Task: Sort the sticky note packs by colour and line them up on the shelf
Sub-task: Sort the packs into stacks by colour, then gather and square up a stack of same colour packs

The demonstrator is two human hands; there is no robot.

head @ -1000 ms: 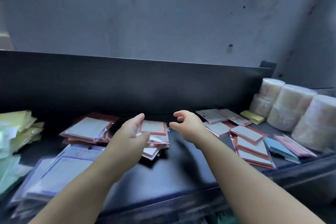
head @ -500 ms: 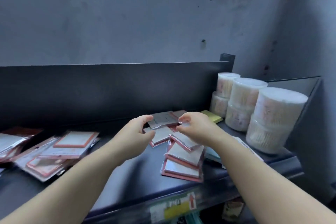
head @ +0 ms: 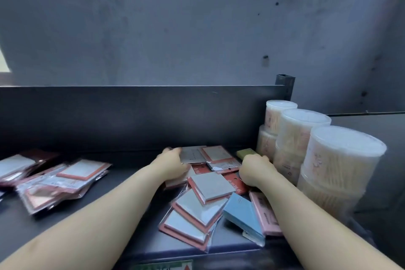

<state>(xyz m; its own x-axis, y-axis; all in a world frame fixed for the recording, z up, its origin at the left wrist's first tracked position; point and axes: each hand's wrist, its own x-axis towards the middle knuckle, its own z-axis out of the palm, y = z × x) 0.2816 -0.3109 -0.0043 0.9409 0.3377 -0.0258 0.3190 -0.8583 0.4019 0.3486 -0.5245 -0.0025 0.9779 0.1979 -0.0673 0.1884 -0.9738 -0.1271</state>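
In the head view, the left hand lies near the back of the shelf. Its fingers curl over the left edge of a grey pack, which lies flat just to their right. A red-bordered pack touches the grey pack's right side, between the two hands. The right hand shows its back, fingers curled down at the right edge of these packs; whether they grip anything cannot be told. A yellow pack sits just beyond those fingertips. Nearer than both wrists, a fanned stack of red-edged packs lies between the forearms. A blue pack and a pink pack lie just beside the right forearm. Round tubs stand to the right of the right hand.
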